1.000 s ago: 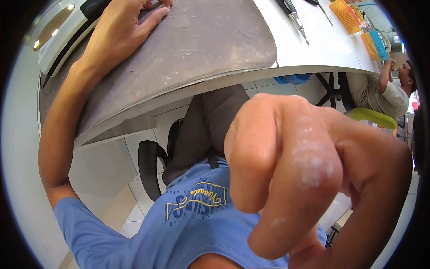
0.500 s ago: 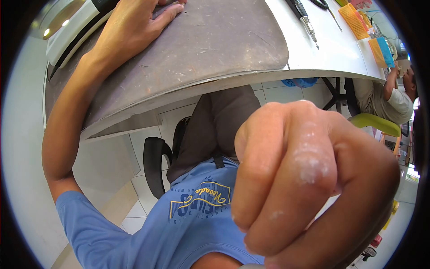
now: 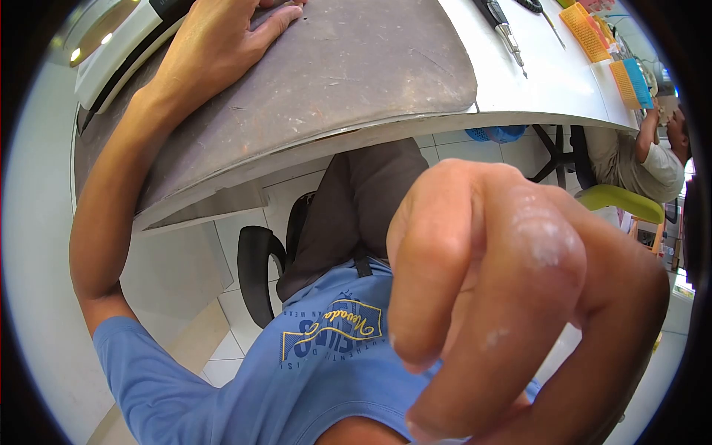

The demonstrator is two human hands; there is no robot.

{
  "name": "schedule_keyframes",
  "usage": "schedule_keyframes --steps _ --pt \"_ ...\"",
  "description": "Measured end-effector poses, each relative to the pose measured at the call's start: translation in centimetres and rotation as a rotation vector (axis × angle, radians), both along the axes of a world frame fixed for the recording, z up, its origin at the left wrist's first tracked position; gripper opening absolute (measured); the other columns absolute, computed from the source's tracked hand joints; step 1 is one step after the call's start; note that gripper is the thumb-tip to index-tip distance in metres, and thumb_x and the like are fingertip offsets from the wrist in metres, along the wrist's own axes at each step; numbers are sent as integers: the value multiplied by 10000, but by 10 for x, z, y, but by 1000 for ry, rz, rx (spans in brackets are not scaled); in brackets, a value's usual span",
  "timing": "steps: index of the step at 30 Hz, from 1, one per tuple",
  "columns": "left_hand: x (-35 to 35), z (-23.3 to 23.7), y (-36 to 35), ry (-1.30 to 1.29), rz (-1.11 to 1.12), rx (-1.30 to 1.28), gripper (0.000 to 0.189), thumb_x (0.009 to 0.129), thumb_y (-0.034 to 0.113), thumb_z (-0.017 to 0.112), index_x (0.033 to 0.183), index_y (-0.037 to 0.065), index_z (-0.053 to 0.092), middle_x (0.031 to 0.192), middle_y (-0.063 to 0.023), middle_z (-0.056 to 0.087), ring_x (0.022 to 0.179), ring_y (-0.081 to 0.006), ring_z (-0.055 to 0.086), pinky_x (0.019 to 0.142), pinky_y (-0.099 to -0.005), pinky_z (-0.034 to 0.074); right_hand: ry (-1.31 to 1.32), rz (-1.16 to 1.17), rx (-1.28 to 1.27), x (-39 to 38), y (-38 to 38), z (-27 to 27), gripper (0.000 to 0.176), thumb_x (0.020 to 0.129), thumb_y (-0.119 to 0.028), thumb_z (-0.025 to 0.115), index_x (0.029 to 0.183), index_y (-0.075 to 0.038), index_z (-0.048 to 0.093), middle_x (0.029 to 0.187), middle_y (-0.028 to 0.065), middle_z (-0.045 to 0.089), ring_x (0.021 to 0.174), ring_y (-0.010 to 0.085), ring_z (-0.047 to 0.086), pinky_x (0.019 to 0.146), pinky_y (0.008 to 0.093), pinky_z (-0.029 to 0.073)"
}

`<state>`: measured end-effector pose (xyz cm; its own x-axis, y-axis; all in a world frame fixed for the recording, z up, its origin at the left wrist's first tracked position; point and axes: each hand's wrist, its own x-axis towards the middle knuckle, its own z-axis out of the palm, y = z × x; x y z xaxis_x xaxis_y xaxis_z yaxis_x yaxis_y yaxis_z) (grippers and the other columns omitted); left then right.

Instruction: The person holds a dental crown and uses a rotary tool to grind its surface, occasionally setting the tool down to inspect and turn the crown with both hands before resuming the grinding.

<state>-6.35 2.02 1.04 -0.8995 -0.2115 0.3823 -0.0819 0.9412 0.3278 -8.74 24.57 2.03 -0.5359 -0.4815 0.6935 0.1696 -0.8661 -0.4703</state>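
Observation:
Close to the camera, at the right, my right hand (image 3: 497, 289) is raised with its fingers curled; whitish marks show on a knuckle. What it holds, if anything, is hidden. My left hand (image 3: 230, 37) lies on a worn grey mat (image 3: 356, 67) at the upper left, thumb stretched out along it. Its other fingers are mostly cut off by the top edge. Beside that hand is a white and black device (image 3: 122, 55).
A pen-like handpiece (image 3: 506, 33) lies on the white table (image 3: 549, 85). Orange (image 3: 586, 33) and blue (image 3: 636, 83) baskets stand farther right. Another person (image 3: 653, 163) sits beyond, near a green chair part (image 3: 623, 200). A black armrest (image 3: 256, 274) is below the table.
My right hand has turned slightly and its curled fingers have shifted, with a wider gap between two of them. My left hand has stayed in place.

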Motion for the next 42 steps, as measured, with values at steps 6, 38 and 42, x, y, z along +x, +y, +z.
schedule_keyframes --steps 6,38,42 --pt "3 13 18 -24 52 1 142 872 68 619 971 -35 628 953 -172 605 890 -287 611 794 -354 508 55 2 -31 -7 -4 -1 110 894 -87 596 907 8 543 607 88 554 361 80 376 344 204 262" --pt "3 -9 -15 165 -39 776 129 940 134 584 1028 45 616 973 -5 634 868 -69 564 812 -225 463 1273 -855 1678 -235 -29 0 613 793 -613 659 595 -50 520 503 40 505 482 147 459 484 310 363" --pt "4 -14 -24 207 -90 1136 192 958 141 567 1113 29 583 1056 -33 620 914 -61 562 879 -211 470 983 -671 1605 -252 -33 -9 542 862 -520 629 589 -66 517 512 1 482 466 109 388 459 303 309"
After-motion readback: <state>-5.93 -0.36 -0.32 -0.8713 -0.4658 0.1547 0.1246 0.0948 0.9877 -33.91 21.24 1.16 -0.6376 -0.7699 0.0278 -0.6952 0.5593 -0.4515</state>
